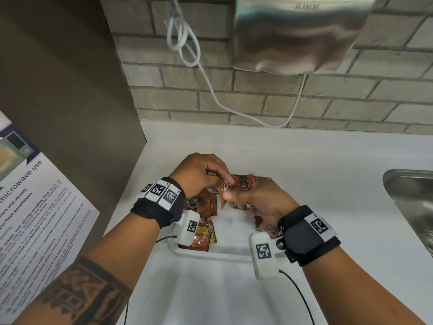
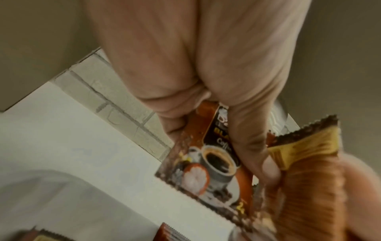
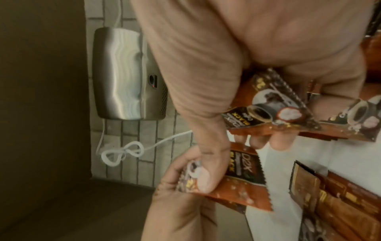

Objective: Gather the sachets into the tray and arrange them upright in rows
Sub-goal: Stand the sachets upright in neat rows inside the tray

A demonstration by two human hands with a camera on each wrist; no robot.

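Observation:
Over the white tray (image 1: 210, 254) my left hand (image 1: 222, 181) pinches one brown coffee sachet (image 2: 208, 164) by its top, printed side showing a cup. My right hand (image 1: 236, 195) grips a small bundle of sachets (image 3: 274, 107) in its curled fingers, and its thumb (image 3: 206, 177) presses on the sachet (image 3: 241, 179) that the left hand holds. More sachets lie in the tray: a leaning stack on the left (image 1: 202, 231) and a few on the right (image 1: 266, 227), partly hidden under my right wrist. The tray's middle shows bare white.
The tray sits on a white counter (image 1: 304, 160) against a brick wall. A steel sink (image 1: 412, 198) is at the right edge. A metal hand dryer (image 1: 300, 31) with a looped white cable (image 1: 185, 43) hangs above. A brown panel with a microwave notice (image 1: 35, 207) stands to the left.

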